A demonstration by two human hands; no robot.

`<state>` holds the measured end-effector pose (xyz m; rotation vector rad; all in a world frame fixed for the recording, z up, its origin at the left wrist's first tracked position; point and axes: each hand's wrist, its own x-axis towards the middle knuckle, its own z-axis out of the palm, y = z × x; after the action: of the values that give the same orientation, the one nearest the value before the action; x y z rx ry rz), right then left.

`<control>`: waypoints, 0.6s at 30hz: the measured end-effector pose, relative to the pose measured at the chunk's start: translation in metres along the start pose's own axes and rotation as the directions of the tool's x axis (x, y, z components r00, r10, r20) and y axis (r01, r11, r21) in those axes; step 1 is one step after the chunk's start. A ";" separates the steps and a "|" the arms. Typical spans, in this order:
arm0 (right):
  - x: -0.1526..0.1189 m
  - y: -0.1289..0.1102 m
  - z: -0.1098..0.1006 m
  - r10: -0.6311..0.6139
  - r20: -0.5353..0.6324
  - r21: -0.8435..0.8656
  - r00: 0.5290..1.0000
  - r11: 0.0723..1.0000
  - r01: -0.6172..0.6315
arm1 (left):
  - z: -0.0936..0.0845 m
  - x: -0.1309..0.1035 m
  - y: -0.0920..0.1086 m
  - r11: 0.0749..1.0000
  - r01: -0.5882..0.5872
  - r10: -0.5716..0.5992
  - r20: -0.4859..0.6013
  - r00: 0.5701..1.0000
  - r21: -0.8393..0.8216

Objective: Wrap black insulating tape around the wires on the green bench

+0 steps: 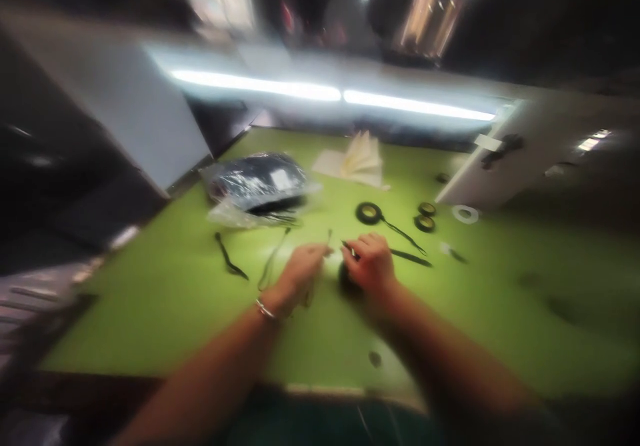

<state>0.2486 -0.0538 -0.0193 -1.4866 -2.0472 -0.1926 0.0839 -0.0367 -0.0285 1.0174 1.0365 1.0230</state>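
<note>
Flat lime-green matte desk (pixel 165 299), blurred by motion, under two long white strip lights (pixel 330 96) along the far edge. White panel (pixel 515 159) leaning at the far right corner; grey-white slab (pixel 145 119) at the far left; dark, unreadable room beyond.

Left hand (pixel 300 276) near the middle of the desk, fingers curled together, tips pinching a thin pale wire-like strand (pixel 273 259) that trails toward the left edge. Silver bangle (pixel 265 309) on that wrist.

Right hand (pixel 370 263) just beside, fingers closed tight, pinching the end of a thin dark strip (pixel 410 256) that runs out toward the right edge; dark rounded lump (pixel 347 283) under the palm, shape lost in blur.

Toward the far edge: crinkled clear plastic bag of glossy dark goods (pixel 260 186) at the far left, fanned cream paper sheets (pixel 357 159) in the middle. Black tape roll (pixel 369 213) with a loose tail, two smaller dark rings (pixel 425 216) and a flat white ring (pixel 465 214) toward the far right. Short bent black strip (pixel 227 259) lying left of the hands.
</note>
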 end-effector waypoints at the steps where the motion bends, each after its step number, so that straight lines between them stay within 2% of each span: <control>1: 0.002 -0.003 0.000 -0.003 0.015 -0.018 1.000 1.000 0.003 | 0.000 0.000 0.001 1.000 0.002 -0.002 0.002 1.000 -0.007; 10: 0.013 -0.031 0.012 -0.132 0.051 -0.148 0.990 0.979 0.139 | -0.011 0.004 0.010 0.994 -0.049 0.054 -0.046 0.998 0.101; 14: 0.018 -0.044 0.013 -0.035 0.154 -0.115 0.987 0.992 0.053 | -0.020 0.008 0.008 0.985 -0.065 0.079 -0.080 0.994 0.160; 18: 0.025 -0.053 0.008 0.100 0.274 0.044 0.957 0.992 -0.116 | -0.028 0.013 0.010 0.978 -0.063 0.079 -0.074 0.994 0.201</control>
<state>0.1930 -0.0485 -0.0006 -1.6581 -2.1524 0.1224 0.0574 -0.0176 -0.0269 1.1902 1.1944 1.0410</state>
